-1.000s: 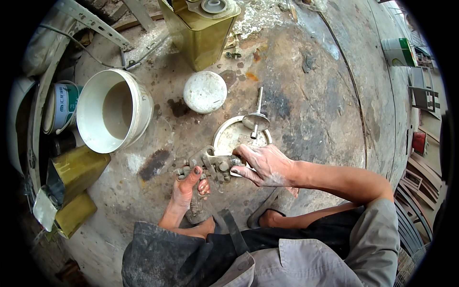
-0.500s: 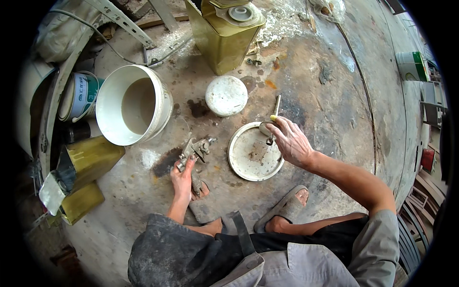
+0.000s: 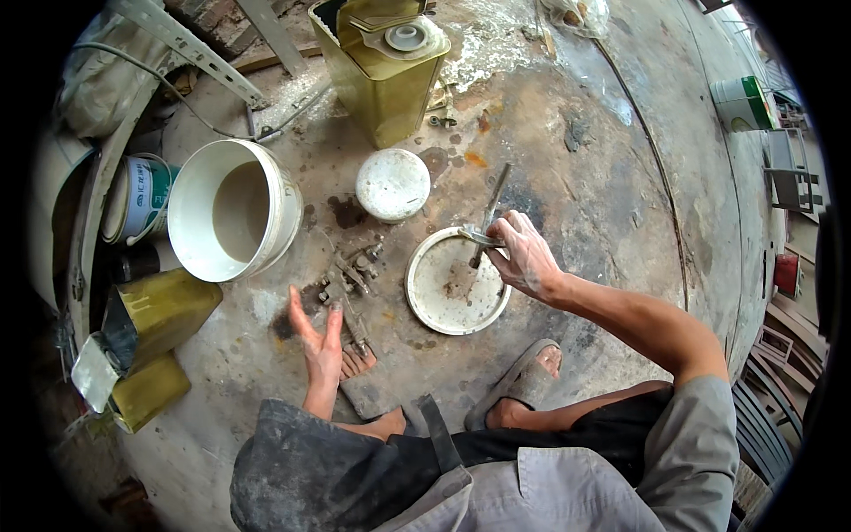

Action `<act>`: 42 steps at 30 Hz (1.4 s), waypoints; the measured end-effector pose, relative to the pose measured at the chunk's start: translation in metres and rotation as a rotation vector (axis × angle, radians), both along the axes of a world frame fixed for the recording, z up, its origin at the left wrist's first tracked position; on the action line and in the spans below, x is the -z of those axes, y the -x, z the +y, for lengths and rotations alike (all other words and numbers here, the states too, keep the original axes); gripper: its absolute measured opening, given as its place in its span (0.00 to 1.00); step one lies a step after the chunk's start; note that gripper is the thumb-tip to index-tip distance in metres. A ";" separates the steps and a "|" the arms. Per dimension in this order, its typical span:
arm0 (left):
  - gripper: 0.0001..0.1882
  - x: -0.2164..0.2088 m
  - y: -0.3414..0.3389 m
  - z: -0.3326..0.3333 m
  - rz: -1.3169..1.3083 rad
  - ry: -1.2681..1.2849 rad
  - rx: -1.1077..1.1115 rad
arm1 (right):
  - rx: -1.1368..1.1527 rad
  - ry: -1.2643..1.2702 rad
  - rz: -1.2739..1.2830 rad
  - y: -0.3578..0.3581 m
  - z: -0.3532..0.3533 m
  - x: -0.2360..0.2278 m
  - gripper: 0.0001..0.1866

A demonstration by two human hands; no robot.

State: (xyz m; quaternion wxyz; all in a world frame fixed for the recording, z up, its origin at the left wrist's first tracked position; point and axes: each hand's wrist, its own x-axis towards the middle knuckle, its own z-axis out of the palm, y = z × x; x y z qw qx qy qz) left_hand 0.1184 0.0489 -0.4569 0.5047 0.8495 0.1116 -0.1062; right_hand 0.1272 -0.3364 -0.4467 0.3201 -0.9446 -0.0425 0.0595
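My left hand (image 3: 321, 350) is open beside a dirty metal spray gun (image 3: 353, 277), thumb and fingers spread apart. The gun lies by my left foot, its handle toward the toes. My right hand (image 3: 528, 257) is closed on a small metal tool that looks like a wrench (image 3: 477, 236), its shiny end poking out past the fingers. A straight metal rod-like tool (image 3: 499, 193) slants under that end, across the rim of a round white lid (image 3: 434, 288). My fingers hide the rest of the held tool.
A white bucket (image 3: 285, 213) with murky liquid stands left, near a white round container (image 3: 394, 184). A tall gold tin (image 3: 390, 97) stands farther back. Cut gold tins (image 3: 168, 315) lie at left. A dark cable (image 3: 660, 160) crosses the floor at right.
My left hand has let go of the spray gun and opened, leaving it on the floor. My right hand has closed on the small metal tool over the lid. The view has shifted slightly.
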 end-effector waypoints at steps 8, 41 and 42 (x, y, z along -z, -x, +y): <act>0.36 -0.018 0.004 -0.017 -0.254 -0.086 0.176 | -0.225 0.211 -0.242 0.017 -0.011 -0.002 0.14; 0.40 -0.033 -0.101 -0.071 0.695 1.302 -0.094 | 0.329 -0.116 0.131 0.003 -0.041 -0.026 0.12; 0.46 -0.036 -0.098 -0.073 0.689 1.322 -0.112 | 0.326 -0.098 0.142 0.004 -0.041 -0.027 0.12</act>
